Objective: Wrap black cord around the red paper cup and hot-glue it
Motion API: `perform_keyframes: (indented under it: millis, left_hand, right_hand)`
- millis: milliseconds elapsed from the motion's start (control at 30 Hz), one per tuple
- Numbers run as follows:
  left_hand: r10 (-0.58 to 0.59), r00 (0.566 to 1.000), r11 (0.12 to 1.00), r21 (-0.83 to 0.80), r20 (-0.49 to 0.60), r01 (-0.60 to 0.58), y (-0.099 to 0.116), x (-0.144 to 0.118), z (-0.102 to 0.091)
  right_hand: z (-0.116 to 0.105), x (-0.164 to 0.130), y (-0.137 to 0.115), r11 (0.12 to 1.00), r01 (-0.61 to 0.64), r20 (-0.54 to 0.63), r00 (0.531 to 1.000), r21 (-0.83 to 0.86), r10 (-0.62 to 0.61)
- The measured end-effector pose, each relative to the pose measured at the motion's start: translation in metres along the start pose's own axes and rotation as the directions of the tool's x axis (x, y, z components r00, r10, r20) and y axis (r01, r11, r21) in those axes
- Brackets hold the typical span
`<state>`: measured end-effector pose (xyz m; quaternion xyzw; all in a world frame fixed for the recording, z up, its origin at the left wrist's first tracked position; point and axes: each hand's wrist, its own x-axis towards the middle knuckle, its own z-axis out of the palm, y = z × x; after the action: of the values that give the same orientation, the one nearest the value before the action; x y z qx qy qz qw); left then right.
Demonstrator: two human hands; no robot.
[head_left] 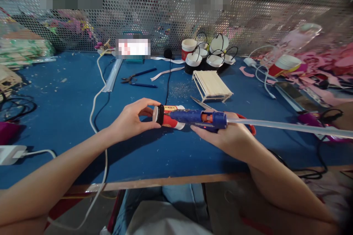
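Fingers [143, 112] of left hand [132, 119] clamping red paper cup [168, 116] near table middle; right hand [228, 136] gripping blue glue gun [201, 117], nozzle touching cup. Keeping cup steady, squeezing gently.

- Blue glue gun [198, 117], orange trigger, in the right hand's fingers [204, 131]
- Red-and-white cup [168, 116], black rim, at left fingertips [154, 125]
- Blue table [63, 99] beneath the fingers

We find even, fairly bright lighting with glare at upper right. Soft shadows fall beneath the forearms on the blue table [68, 99]. Edges bow with wide-angle distortion; corners blur; pixelated patches mask the top.
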<state>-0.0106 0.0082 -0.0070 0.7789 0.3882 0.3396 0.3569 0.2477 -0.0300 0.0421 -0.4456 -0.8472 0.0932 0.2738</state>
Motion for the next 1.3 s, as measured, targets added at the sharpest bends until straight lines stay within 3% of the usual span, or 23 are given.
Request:
perform_keyframes:
  millis: [267,533,733,1033,1200,1300]
  left_hand:
    - [-0.126,0.992,0.992,0.001,-0.018,0.126,0.007,0.001,-0.002]
    - [-0.172,0.985,0.984,-0.046,-0.023,0.171,0.009,0.002,-0.003]
    - [-0.097,0.995,0.995,-0.016,-0.035,0.096,0.007,0.001,-0.002]
    - [0.102,0.994,0.995,0.026,-0.031,-0.101,0.004,-0.003,0.0]
    - [0.173,0.985,0.983,0.062,-0.018,-0.172,0.004,-0.002,0.0]
    - [0.162,0.986,0.985,0.058,-0.031,-0.16,0.002,-0.002,-0.001]
  right_hand:
    - [-0.004,0.0,-0.005,1.0,-0.004,0.058,0.998,-0.014,0.005]
    - [-0.006,0.0,-0.007,0.998,0.048,0.075,0.996,-0.042,-0.045]
    - [-0.004,0.002,-0.001,0.986,0.121,0.04,0.992,-0.114,-0.117]
    - [0.002,0.002,0.0,0.996,-0.084,-0.045,0.995,0.026,0.085]
    - [0.003,0.002,0.001,0.993,-0.1,-0.066,0.992,0.061,0.104]
    - [-0.001,0.002,0.001,0.999,-0.052,-0.029,0.998,0.006,0.052]
